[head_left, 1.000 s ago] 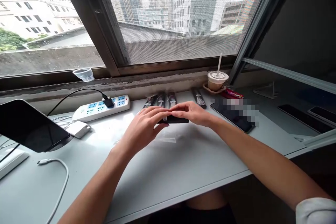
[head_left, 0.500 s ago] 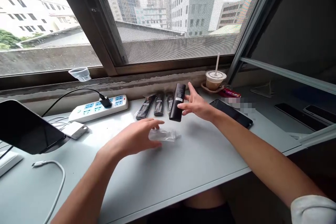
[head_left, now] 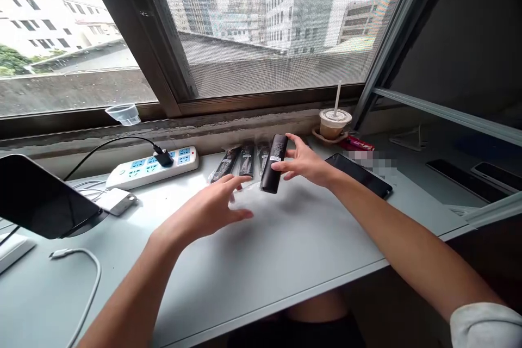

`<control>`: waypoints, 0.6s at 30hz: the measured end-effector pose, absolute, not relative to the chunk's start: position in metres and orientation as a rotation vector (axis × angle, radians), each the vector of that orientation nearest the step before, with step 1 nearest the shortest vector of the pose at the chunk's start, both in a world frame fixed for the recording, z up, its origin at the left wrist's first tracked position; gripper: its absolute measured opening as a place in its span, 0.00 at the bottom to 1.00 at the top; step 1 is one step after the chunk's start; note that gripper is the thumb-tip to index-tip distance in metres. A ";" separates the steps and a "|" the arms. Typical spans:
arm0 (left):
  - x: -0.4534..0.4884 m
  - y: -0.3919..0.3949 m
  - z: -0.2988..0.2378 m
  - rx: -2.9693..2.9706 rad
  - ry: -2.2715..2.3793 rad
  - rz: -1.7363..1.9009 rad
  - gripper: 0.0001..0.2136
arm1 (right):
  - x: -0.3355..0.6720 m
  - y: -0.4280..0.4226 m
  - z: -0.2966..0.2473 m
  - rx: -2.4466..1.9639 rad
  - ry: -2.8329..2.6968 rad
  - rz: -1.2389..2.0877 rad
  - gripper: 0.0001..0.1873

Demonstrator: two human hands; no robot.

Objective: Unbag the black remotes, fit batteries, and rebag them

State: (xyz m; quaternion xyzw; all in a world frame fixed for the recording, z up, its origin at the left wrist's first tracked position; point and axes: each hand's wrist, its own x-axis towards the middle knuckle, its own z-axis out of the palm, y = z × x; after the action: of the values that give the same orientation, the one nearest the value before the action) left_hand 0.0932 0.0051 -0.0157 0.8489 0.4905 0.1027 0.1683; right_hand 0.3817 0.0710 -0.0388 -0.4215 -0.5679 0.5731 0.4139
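Note:
My right hand (head_left: pixel 305 163) grips a black oblong device (head_left: pixel 274 164) by its right side, between thumb and fingers. The device is tilted above the desk, showing small print and a white label. My left hand (head_left: pixel 214 204) is to its left, open, thumb and fingers apart, not touching it. A faint strip of clear plastic (head_left: pixel 247 187) shows beyond the left fingertips; most of it is hidden or blurred. Behind the hands lie several similar black items in clear wrappers, one wrapped item (head_left: pixel 246 161) in the middle; the device partly covers the rightmost.
A white power strip (head_left: pixel 153 167) with a black plug (head_left: pixel 163 158) lies at the back left. Left are a tablet (head_left: pixel 44 196), a white charger (head_left: pixel 117 201) and a cable (head_left: pixel 95 277). At right are a dark tablet (head_left: pixel 361 175) and a drink cup (head_left: pixel 332 124) with a straw.
The device in my right hand has moved slightly down and left. The clear plastic bag beside my left hand no longer lies there; only a thin strip shows farther back. My left hand has risen slightly.

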 end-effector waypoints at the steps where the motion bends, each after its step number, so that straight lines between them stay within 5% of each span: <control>1: 0.096 0.003 -0.015 2.396 1.372 0.308 0.36 | 0.380 0.072 -0.041 -1.079 -1.411 1.399 0.72; 18: 0.116 -0.003 -0.017 2.215 1.272 0.406 0.36 | 0.363 0.065 -0.061 -1.031 -1.437 1.458 0.85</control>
State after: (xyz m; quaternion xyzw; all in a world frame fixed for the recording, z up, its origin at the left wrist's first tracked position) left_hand 0.1155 -0.0029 -0.0173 0.8237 0.4729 0.1509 0.2742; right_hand 0.3630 0.0646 -0.0615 -0.4097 -0.5714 0.5795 0.4122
